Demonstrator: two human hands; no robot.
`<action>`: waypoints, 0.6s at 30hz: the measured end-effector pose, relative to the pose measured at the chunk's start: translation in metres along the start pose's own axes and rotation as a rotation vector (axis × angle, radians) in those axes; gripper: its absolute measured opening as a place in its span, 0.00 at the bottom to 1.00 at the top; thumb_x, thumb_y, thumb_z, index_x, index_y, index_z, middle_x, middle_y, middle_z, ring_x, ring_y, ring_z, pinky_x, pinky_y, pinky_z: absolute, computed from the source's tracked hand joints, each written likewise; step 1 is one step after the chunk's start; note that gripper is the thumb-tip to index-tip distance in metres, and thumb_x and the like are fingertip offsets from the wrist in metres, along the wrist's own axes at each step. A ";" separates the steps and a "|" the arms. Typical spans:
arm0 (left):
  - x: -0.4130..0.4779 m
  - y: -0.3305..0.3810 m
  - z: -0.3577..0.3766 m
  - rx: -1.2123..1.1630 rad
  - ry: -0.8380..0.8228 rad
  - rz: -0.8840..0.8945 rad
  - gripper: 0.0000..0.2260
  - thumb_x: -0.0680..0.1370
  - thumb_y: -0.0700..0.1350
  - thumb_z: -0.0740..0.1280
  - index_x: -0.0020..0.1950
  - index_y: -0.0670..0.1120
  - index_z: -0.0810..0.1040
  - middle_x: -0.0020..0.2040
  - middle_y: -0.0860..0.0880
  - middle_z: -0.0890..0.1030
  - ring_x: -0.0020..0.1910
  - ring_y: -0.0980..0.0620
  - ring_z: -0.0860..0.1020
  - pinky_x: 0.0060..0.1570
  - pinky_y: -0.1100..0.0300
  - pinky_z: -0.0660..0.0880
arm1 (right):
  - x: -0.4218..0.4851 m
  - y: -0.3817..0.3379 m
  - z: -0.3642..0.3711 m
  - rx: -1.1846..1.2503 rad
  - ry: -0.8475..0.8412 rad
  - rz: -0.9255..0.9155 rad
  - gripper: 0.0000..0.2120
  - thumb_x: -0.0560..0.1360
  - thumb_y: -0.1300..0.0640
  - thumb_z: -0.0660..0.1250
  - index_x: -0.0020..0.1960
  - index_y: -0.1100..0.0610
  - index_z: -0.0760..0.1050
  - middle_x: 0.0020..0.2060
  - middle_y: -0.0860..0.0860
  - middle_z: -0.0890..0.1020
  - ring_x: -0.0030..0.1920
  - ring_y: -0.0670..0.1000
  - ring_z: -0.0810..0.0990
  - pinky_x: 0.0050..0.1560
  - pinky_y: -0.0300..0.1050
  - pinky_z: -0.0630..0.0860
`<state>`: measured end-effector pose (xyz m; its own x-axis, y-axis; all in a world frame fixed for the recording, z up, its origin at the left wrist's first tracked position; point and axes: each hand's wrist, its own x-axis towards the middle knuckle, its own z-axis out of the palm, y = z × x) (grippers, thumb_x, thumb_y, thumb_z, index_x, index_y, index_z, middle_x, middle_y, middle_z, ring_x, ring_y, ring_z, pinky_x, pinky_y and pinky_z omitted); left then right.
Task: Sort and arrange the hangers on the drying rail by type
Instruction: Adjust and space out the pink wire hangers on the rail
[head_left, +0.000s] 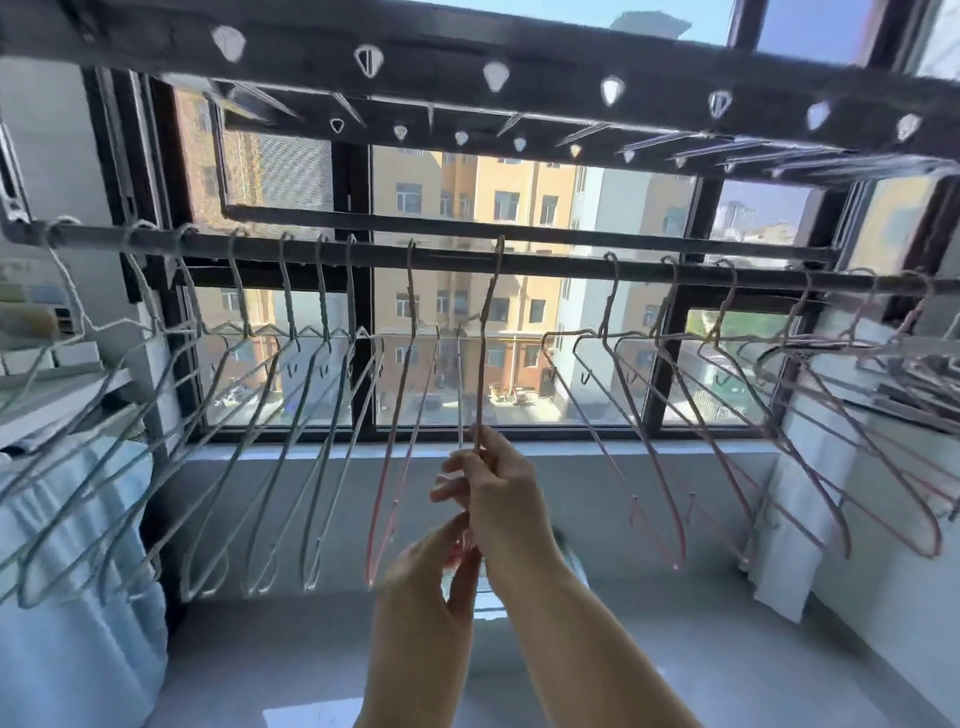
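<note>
A dark drying rail (550, 262) runs across the window. Several grey-blue wire hangers (270, 415) hang on its left half and several pink ones (675, 415) on its right. At the middle hangs one pink hanger (485, 332), seen edge-on, hooked over the rail. My right hand (493, 483) pinches its lower part between thumb and fingers. Just below, my left hand (436, 561) reaches up with straight fingers that touch the same hanger's bottom. Another pink hanger (395, 452) hangs just left of my hands.
An upper rack bar (467, 62) with teardrop holes spans overhead. A pale blue cloth (67, 597) covers something at lower left. White cloth (800, 519) hangs at right over a radiator-like shelf. The window sill (571, 452) lies behind the hangers.
</note>
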<state>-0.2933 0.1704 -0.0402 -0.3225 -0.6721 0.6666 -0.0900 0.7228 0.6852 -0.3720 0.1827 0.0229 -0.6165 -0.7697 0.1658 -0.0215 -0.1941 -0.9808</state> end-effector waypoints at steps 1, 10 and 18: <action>0.000 0.001 0.004 -0.007 -0.007 0.011 0.19 0.64 0.30 0.74 0.50 0.46 0.82 0.37 0.58 0.78 0.33 0.69 0.76 0.39 0.83 0.67 | 0.000 0.000 -0.006 0.009 0.017 -0.004 0.17 0.80 0.64 0.53 0.68 0.59 0.65 0.35 0.50 0.76 0.27 0.43 0.79 0.36 0.37 0.76; -0.011 0.009 0.042 -0.159 -0.106 -0.050 0.12 0.69 0.37 0.71 0.48 0.51 0.80 0.36 0.53 0.82 0.37 0.61 0.80 0.39 0.70 0.74 | -0.005 -0.002 -0.048 -0.011 0.101 0.007 0.16 0.79 0.66 0.53 0.66 0.60 0.67 0.35 0.50 0.78 0.26 0.43 0.80 0.31 0.32 0.75; -0.015 0.015 0.051 -0.188 -0.138 -0.066 0.08 0.70 0.38 0.71 0.45 0.49 0.79 0.38 0.54 0.82 0.39 0.59 0.80 0.43 0.63 0.77 | -0.008 -0.006 -0.057 -0.002 0.116 0.029 0.14 0.79 0.66 0.54 0.64 0.61 0.68 0.36 0.50 0.79 0.27 0.44 0.80 0.30 0.32 0.75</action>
<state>-0.3374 0.1991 -0.0550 -0.4484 -0.6793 0.5810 0.0579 0.6265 0.7773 -0.4119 0.2247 0.0213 -0.7041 -0.6992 0.1241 -0.0036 -0.1713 -0.9852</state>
